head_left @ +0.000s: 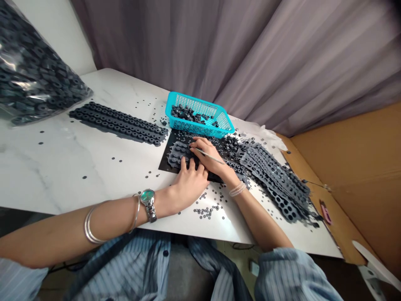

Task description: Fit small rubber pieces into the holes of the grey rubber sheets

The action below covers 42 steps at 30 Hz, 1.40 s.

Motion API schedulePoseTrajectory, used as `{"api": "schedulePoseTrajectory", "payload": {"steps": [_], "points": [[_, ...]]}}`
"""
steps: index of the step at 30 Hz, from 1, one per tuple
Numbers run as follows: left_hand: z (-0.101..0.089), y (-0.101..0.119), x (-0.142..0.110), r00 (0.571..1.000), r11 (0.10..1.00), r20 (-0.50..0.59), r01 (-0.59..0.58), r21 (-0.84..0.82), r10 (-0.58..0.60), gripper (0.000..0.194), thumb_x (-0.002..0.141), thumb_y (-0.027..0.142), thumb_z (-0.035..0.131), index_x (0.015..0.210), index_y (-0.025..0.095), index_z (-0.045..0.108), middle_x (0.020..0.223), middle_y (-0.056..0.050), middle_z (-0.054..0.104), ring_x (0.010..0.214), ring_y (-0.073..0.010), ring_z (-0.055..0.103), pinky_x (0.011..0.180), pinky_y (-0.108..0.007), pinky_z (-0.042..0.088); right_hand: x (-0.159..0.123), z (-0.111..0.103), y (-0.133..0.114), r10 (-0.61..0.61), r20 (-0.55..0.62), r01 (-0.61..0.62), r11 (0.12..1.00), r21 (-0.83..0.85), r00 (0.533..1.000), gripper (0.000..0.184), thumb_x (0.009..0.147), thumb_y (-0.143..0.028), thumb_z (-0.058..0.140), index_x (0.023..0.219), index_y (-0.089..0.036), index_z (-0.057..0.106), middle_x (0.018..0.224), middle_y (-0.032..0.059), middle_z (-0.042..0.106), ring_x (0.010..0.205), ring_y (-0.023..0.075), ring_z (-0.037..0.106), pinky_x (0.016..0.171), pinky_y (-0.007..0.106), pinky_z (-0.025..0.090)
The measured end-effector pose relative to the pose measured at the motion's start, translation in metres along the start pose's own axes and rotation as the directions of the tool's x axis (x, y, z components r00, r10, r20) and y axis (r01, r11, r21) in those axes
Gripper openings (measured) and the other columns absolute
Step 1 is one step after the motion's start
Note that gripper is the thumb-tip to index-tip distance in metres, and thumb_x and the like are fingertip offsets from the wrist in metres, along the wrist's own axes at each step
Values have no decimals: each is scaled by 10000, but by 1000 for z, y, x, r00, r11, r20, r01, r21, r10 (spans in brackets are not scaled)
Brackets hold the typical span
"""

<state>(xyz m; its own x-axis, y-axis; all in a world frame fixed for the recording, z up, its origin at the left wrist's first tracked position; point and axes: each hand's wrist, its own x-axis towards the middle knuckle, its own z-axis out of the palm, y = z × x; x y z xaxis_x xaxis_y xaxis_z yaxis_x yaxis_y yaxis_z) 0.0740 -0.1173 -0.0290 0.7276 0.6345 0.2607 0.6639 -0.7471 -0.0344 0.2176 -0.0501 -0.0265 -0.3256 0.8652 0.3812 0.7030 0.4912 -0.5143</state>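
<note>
Okay, view: head, 1 camera looking down at the desk.
Left hand: open, fingers curved, pressing a moulded rubber strip on a black mat.
Right hand: closed, gripping a thin metal pick above the strip.
Around: teal plastic basket behind the mat, punched rubber sheets right, bagged rubber rings far left.

Grey-mauve curtain behind a white marble table, brown cardboard sheet along its right edge
</note>
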Motion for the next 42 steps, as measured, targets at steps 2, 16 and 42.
{"api": "schedulePoseTrajectory", "payload": {"steps": [2,16,42], "points": [[0,0,0,1000,1000,11,-1,-5,1,394,958,344,485,1191,65,636,1167,-191,649,1162,-433,546,1014,-666,341,3,4,2,15,-45,-17,999,-40,999,121,936,-317,509,925,-237,599,1227,92,608,1233,249,530,1033,448,422],[-2,1,0,1000,1000,26,18,-6,-18,506,965,342,472,1383,60,497,1325,-208,578,1234,-418,499,1041,-655,323,0,-14,3,94,-109,-80,989,123,990,139,920,-357,537,858,-241,585,1078,65,696,1306,234,488,1066,449,406],[-8,2,0,999,1000,35,22,-17,-21,487,957,330,490,1360,57,520,1278,-225,602,1210,-404,519,1033,-643,346,12,-2,-5,56,-10,-54,984,169,998,131,919,-345,553,874,-230,597,1144,83,684,1305,231,486,1055,439,422]]}}
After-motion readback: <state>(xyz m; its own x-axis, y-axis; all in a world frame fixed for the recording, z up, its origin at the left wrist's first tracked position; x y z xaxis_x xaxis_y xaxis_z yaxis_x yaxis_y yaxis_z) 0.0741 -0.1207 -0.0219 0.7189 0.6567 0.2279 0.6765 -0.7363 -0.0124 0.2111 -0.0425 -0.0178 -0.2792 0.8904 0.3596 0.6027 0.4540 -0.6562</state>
